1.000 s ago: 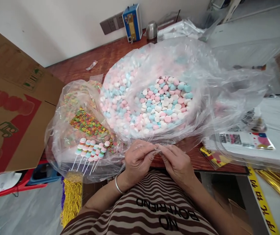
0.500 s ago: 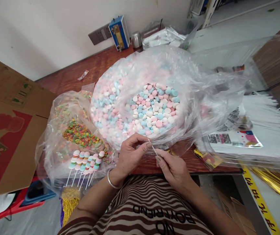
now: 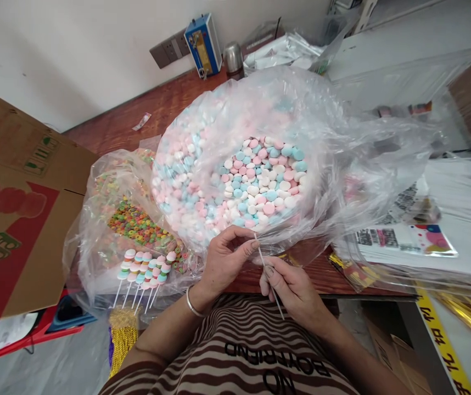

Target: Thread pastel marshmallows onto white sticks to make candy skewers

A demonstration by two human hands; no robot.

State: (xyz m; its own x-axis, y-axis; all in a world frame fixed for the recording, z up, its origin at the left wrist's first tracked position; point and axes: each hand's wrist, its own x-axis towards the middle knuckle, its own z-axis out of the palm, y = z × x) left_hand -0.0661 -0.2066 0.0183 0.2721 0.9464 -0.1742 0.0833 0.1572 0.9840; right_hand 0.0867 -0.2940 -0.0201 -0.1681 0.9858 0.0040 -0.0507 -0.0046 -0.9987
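A thin white stick [image 3: 278, 303] slants between my hands in front of the large bag. My left hand [image 3: 227, 260], with a bangle at the wrist, pinches its upper end between thumb and fingers. Lower down, my right hand [image 3: 287, 282] grips the same stick, and its bottom end juts out below the fingers. Just beyond is a clear plastic bag [image 3: 313, 104], opened over pink, white and blue marshmallows [image 3: 260, 181]. Several finished marshmallow skewers [image 3: 147, 271] lie left of my left hand on a smaller bag [image 3: 95, 219] of colourful candy rings [image 3: 139, 225].
A cardboard box [image 3: 21, 208] stands at the left. White sticks [image 3: 461, 197] and printed packaging [image 3: 408, 240] lie right. A blue device [image 3: 205, 46] and a metal-topped container [image 3: 233, 57] are at the back of the wooden table [image 3: 107, 123].
The stick's lower end now shows below my right hand; before, only a short length between the hands was visible. The camera view has shifted slightly.
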